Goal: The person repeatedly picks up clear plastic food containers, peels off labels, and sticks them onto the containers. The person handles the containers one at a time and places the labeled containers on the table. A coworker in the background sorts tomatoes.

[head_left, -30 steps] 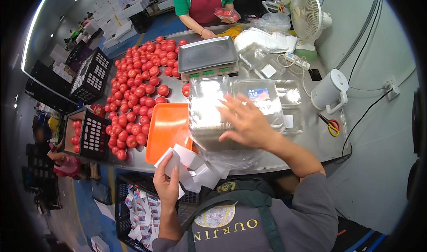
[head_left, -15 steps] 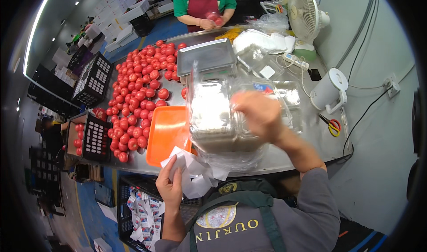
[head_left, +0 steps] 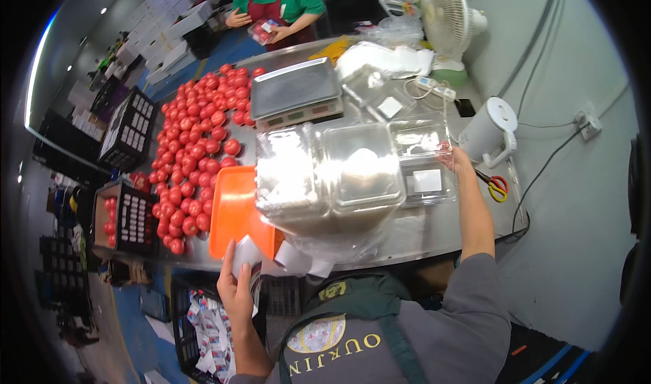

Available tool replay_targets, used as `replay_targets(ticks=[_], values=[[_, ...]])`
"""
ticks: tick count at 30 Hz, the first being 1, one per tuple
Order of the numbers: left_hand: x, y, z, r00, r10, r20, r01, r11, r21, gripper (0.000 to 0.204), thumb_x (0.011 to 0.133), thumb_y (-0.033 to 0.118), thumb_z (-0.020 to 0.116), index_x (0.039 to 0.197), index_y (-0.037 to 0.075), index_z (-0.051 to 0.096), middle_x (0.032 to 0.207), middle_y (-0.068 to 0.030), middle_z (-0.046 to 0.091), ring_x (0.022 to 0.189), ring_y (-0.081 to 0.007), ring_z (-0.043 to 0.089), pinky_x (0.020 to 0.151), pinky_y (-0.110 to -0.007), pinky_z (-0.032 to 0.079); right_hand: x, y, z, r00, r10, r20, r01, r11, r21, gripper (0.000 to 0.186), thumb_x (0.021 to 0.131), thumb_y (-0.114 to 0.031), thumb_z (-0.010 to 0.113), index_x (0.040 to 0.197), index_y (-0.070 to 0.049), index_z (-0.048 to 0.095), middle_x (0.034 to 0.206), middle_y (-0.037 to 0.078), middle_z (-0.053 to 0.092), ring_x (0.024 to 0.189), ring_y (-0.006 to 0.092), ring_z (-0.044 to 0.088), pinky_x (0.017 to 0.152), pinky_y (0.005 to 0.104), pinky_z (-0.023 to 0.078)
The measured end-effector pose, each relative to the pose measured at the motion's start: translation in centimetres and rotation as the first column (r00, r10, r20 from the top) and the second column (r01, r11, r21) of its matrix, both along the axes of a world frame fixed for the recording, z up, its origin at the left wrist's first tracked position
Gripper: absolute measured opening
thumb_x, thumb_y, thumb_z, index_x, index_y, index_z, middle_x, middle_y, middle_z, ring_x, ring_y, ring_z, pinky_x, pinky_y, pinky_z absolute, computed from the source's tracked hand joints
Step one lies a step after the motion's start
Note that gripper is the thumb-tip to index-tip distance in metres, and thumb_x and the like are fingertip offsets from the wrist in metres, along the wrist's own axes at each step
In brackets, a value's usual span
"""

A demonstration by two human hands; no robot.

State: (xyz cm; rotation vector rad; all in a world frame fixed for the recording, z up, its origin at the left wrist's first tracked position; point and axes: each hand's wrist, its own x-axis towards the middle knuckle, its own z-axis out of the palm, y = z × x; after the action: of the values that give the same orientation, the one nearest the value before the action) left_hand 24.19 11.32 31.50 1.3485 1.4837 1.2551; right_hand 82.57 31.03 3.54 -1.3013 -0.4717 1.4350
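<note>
My left hand (head_left: 237, 285) pinches a strip of white labels (head_left: 248, 254) between thumb and fingers at the table's front edge; the strip's loops trail to the right. With my right arm stretched forward, my right hand (head_left: 458, 161) has its fingers closed at the right edge of a clear plastic container (head_left: 419, 134); a little red shows by the fingertips. Just below it lies another clear container (head_left: 444, 189) with a white square on it. Between my hands stand two tall stacks of nested clear containers (head_left: 363, 163) in thin plastic wrap. An orange tray (head_left: 230, 207) sits left of them.
Many tomatoes (head_left: 196, 146) cover the table's left side. Behind the stacks is a scale (head_left: 295, 85). A white kettle (head_left: 491, 129), red-and-yellow-handled scissors (head_left: 498, 188) and a fan (head_left: 444, 14) stand right. Across the table, a person in green (head_left: 298, 4) holds a pack.
My right hand has moved right, from over the stacks to the container beyond them. My left hand's label strip hangs lower. The person opposite has shifted left, and the whole view has shifted slightly.
</note>
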Motion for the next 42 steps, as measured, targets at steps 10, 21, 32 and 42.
replay_targets(ticks=[10, 21, 32, 42], values=[[-2.0, 1.8, 0.0, 0.895, 0.003, 0.446, 0.032, 0.997, -0.072, 0.051, 0.088, 0.000, 0.045, 0.137, -0.001, 0.030, 0.125, -0.0184, 0.048, 0.106, -0.0208, 0.056, 0.086, -0.031, 0.049, -23.6, -7.8, 25.5, 0.829, -0.441, 0.344, -0.023, 0.588, 0.808, 0.017, 0.091, -0.014, 0.049, 0.086, 0.000, 0.058, 0.083, 0.005, 0.057, 0.078, 0.0121, 0.050, 0.070, 0.0260, 0.041], [-3.1, 1.6, 1.2, 0.862, -0.073, 0.502, 0.092, 0.996, -0.014, 0.049, 0.089, 0.003, 0.048, 0.136, -0.001, 0.034, 0.128, -0.0122, 0.047, 0.108, -0.0125, 0.051, 0.092, -0.026, 0.041, -46.1, -14.0, 23.8, 0.819, 0.574, 0.015, -0.467, 0.650, 0.600, 0.033, 0.077, 0.009, 0.063, 0.109, 0.001, 0.061, 0.086, 0.006, 0.065, 0.077, 0.0100, 0.060, 0.070, 0.0206, 0.047], [-5.5, 2.5, -0.1, 0.798, -0.102, 0.594, 0.172, 0.983, -0.063, 0.048, 0.089, 0.002, 0.045, 0.136, -0.003, 0.034, 0.130, -0.0119, 0.046, 0.109, -0.0115, 0.050, 0.092, -0.025, 0.040, -47.6, -13.9, 24.0, 0.850, 0.262, 0.458, -0.526, 0.494, 0.693, 0.024, 0.074, 0.005, 0.066, 0.097, 0.001, 0.066, 0.082, 0.010, 0.065, 0.072, 0.0126, 0.060, 0.063, 0.0222, 0.046], [-5.1, 3.4, -0.4, 0.756, -0.124, 0.642, 0.217, 0.974, -0.067, 0.046, 0.090, 0.004, 0.043, 0.135, -0.003, 0.034, 0.127, -0.0108, 0.048, 0.105, -0.0111, 0.052, 0.088, -0.023, 0.043, -47.2, -14.2, 22.8, 0.865, 0.006, 0.502, -0.463, 0.398, 0.792, 0.021, 0.067, 0.010, 0.067, 0.085, -0.001, 0.067, 0.085, 0.010, 0.063, 0.075, 0.0174, 0.061, 0.064, 0.0249, 0.048]])
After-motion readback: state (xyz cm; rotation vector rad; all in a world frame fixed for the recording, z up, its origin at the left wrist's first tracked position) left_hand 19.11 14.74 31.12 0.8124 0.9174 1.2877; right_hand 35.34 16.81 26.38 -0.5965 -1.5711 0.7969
